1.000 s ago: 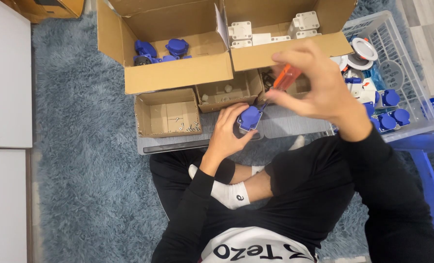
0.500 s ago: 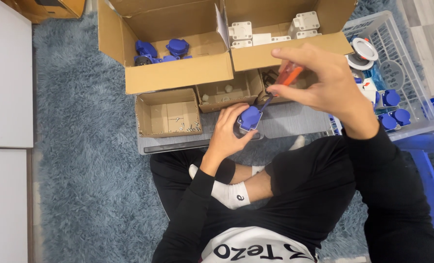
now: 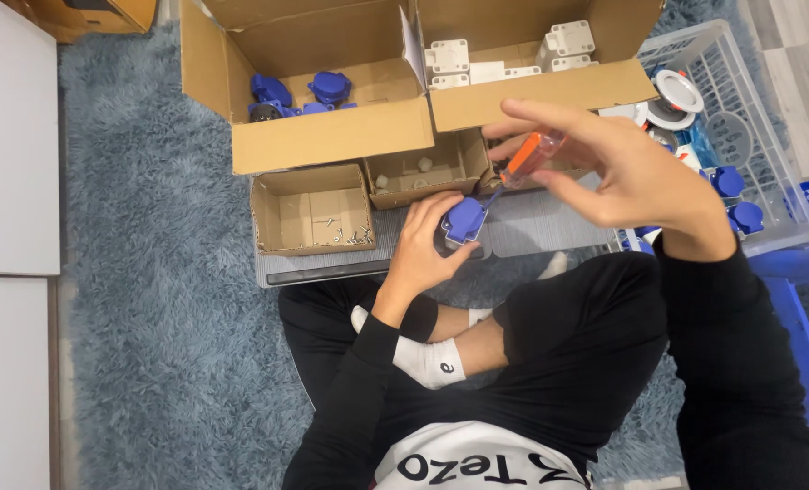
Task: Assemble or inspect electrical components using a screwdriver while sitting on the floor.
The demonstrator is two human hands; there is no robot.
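Observation:
My left hand (image 3: 427,249) grips a small blue socket part (image 3: 464,219) against a grey board (image 3: 550,227) lying in front of my crossed legs. My right hand (image 3: 627,168) holds an orange-handled screwdriver (image 3: 530,158) tilted down to the left, its thin tip touching the top of the blue part. The fingers of the right hand are spread around the handle.
Behind the board stand a big cardboard box (image 3: 332,136) with blue parts, a second one (image 3: 532,86) with white parts, and small open boxes (image 3: 312,213) holding screws. A white wire basket (image 3: 740,100) of round parts is at the right, on blue shaggy carpet (image 3: 150,318).
My right hand has twisted around the screwdriver handle and shifted slightly; the tip stays on the blue part. My left hand has kept still.

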